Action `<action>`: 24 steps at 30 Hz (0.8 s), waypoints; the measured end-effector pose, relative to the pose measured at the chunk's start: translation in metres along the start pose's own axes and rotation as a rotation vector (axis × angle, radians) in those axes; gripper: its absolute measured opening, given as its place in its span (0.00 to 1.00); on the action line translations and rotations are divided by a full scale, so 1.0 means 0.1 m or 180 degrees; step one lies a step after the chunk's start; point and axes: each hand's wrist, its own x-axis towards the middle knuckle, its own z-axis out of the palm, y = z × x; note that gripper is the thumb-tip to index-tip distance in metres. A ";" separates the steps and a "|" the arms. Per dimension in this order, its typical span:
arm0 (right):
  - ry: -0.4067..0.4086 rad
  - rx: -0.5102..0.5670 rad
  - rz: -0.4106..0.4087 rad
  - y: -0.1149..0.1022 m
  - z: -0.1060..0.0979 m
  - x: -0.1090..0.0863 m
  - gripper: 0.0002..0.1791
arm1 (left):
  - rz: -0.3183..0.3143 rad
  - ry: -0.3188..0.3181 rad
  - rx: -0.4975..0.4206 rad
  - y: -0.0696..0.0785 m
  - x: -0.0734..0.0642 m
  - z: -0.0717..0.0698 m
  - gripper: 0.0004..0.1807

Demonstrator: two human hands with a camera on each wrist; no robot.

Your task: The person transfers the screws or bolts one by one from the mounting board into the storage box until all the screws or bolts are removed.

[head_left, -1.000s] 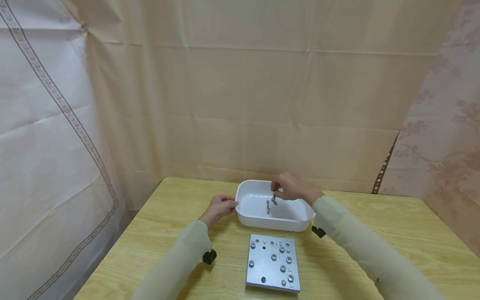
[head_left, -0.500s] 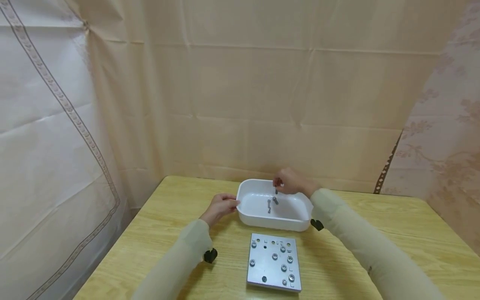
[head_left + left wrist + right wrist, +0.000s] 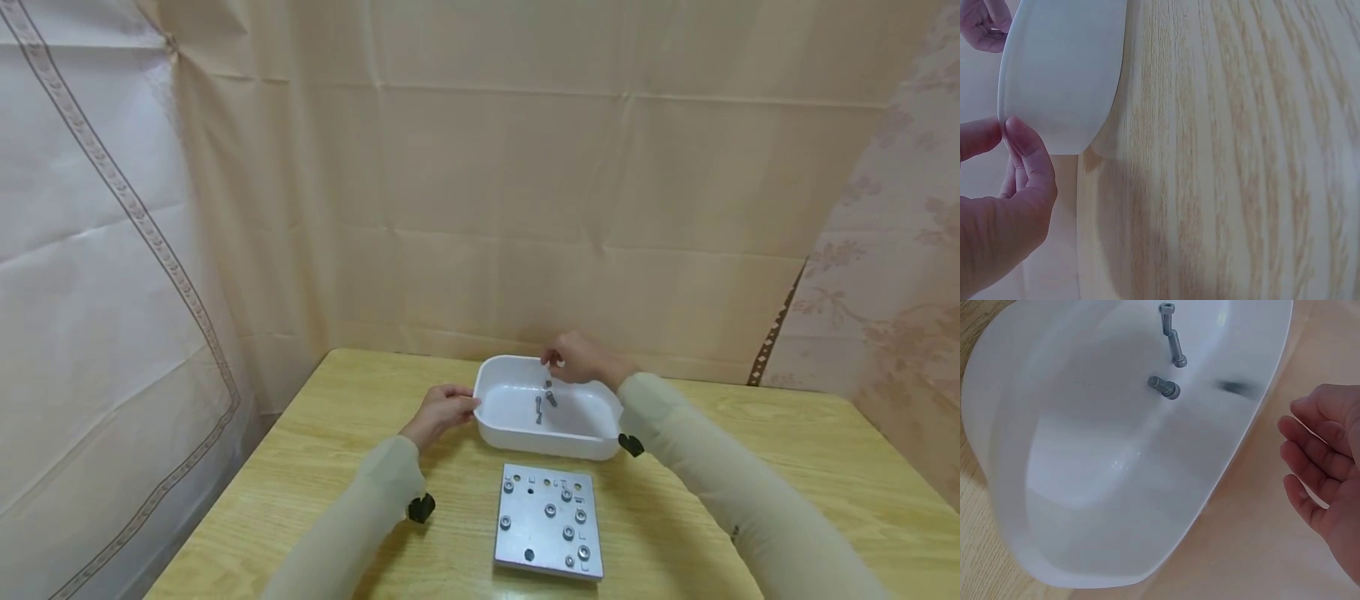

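Note:
My left hand [image 3: 441, 412] pinches the left rim of a white plastic tub [image 3: 540, 443] between thumb and fingers, as the left wrist view shows up close. Over the tub's far edge is my right hand [image 3: 581, 358], its fingers slightly bent and holding nothing. Just off its fingertips, a blurred dark bolt [image 3: 1238, 389] is in mid-fall against the tub's inner wall. Two socket-head bolts [image 3: 1175, 350] lie end to end on the tub floor, with a thicker bolt [image 3: 1165, 387] beside them.
A silver metal plate [image 3: 536, 533] lies in front of the tub, with several socket-head bolts set in it and some open holes. The wooden table [image 3: 720, 475] extends to both sides. A beige cloth [image 3: 480, 208] hangs behind its far edge.
My right hand has lifted a bolt from the tub, risen toward the far rim and let it go; the bolt drops back. My left hand stays on the rim.

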 end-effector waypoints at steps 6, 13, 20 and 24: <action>0.0179 -0.0099 -0.0159 -0.01 0.00 -0.06 0.07 | -0.0030 0.0001 0.0021 0.02 -0.01 0.00 0.17; 0.0230 -0.0171 -0.0209 -0.08 0.06 -0.21 0.08 | -0.0071 0.0011 0.0035 0.02 -0.02 0.00 0.17; 0.0321 -0.0154 -0.0196 -0.17 0.13 -0.38 0.11 | -0.0078 0.0028 0.0013 0.01 0.00 0.01 0.18; 0.0397 -0.0194 -0.0246 -0.24 0.17 -0.49 0.11 | -0.0117 0.0018 0.0029 0.02 0.01 0.02 0.18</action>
